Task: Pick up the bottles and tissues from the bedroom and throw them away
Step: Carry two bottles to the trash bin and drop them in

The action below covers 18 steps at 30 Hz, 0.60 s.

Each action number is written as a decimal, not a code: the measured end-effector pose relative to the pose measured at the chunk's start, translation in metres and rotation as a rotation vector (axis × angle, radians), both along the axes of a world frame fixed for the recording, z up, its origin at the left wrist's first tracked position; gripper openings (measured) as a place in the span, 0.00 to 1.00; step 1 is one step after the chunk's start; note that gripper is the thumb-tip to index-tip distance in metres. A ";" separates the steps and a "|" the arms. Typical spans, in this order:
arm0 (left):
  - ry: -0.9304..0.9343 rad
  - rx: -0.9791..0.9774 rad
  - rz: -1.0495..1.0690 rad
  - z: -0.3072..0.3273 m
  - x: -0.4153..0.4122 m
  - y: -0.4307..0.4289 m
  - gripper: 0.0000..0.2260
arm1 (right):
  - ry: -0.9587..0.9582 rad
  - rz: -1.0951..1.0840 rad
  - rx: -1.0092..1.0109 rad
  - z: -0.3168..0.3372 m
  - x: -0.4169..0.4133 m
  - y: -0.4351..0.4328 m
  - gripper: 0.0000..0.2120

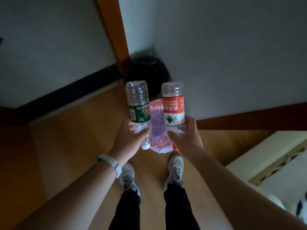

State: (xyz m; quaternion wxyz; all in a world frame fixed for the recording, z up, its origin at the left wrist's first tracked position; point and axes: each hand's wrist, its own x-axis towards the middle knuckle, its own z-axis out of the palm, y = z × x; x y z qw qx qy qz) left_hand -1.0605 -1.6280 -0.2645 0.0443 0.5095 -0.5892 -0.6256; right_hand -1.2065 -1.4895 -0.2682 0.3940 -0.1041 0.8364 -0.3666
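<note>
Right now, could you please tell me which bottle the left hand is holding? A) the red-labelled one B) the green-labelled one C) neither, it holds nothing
B: the left hand grips the green-labelled bottle, while the right hand holds the red-labelled bottle.

I count two bottles: one green bottle (138,107) and one red bottle (173,107), one gripped in each of my two hands, the left hand (131,139) and the right hand (186,138). Two caps show, one white cap (145,146) and one red cap (175,148). On the floor (74,130) I see one bag (157,125) and one bin (149,70). I wear one wristband (111,163) and two shoes, a left shoe (127,176) and a right shoe (175,168).
</note>
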 end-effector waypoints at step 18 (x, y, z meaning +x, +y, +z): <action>-0.147 -0.150 -0.132 -0.268 -0.030 0.025 0.33 | 0.091 0.173 0.046 -0.267 -0.017 0.012 0.34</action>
